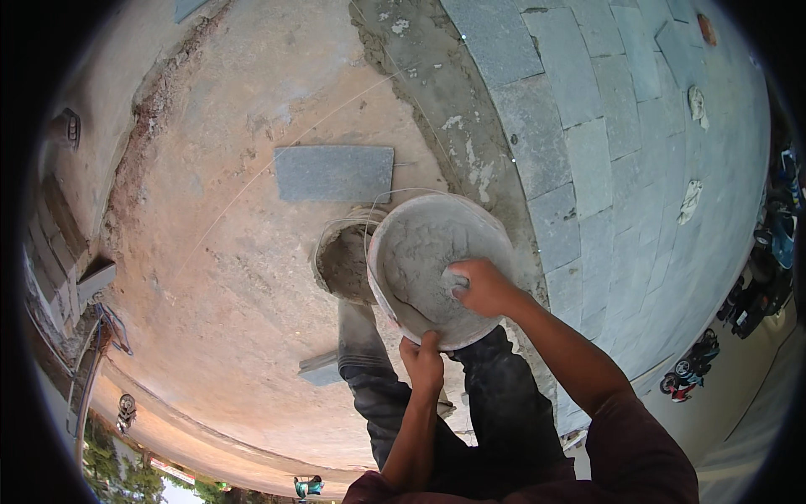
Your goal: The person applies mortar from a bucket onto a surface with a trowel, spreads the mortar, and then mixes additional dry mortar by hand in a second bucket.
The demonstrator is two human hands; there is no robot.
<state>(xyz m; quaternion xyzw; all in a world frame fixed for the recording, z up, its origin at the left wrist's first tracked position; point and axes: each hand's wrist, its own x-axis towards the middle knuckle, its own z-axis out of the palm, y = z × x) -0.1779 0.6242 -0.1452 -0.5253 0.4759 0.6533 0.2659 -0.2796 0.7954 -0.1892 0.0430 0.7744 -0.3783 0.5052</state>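
A round, pale tub [382,294] of wet grey mortar [416,252] is tilted in front of my legs. My left hand [423,363] grips its near rim, fingers closed around the edge. Inside the tub, my right hand [477,287] is closed, with grey mortar at its curled fingers; part of what it holds is hidden. Just left of the tub is a mortar-caked bucket [323,265] with a thin wire handle and grey-brown mortar inside. The tub overlaps the bucket's right side.
A loose grey stone slab [334,173] lies beyond the bucket. More slabs [321,368] lie beside my left leg. Wet mortar [432,84] runs along the edge of the laid paving [546,126]. A thin string crosses the ground. Parked motorcycles [690,363] stand at far right.
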